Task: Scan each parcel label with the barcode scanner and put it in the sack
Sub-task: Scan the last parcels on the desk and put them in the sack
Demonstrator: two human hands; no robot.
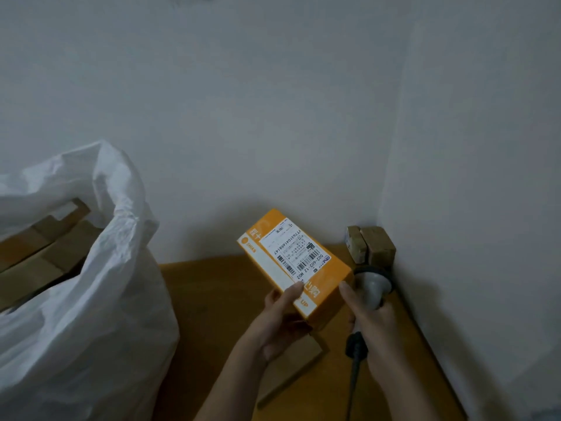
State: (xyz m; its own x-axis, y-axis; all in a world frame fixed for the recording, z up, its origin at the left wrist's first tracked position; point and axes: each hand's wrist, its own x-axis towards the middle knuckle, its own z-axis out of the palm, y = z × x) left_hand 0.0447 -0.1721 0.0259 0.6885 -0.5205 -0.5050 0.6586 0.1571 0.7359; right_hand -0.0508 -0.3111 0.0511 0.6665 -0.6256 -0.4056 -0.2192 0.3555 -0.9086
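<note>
I hold the orange parcel [291, 262] up above the surface [212, 287], its white shipping label [296, 252] facing up toward me and its long side tilted away to the left. My left hand [277, 322] grips its near end: the thumb lies on the top face just below the label, and the other fingers curl round underneath, out of sight. My right hand [372, 317] is wrapped round the handle of the grey barcode scanner [375, 287], with the forefinger stretched forward so that it touches the parcel's near right edge; the scanner's head sits just beside and below that edge, its dark cable [353, 369] trailing back toward me. A flat cardboard piece [300, 369] lies on the surface under my left wrist. Two small brown parcels [368, 244] stand in the far right corner against the wall [455, 177]. To the left, the white sack [100, 268] stands open, brown boxes [39, 253] showing inside, with bare wood between it and my hands.
</note>
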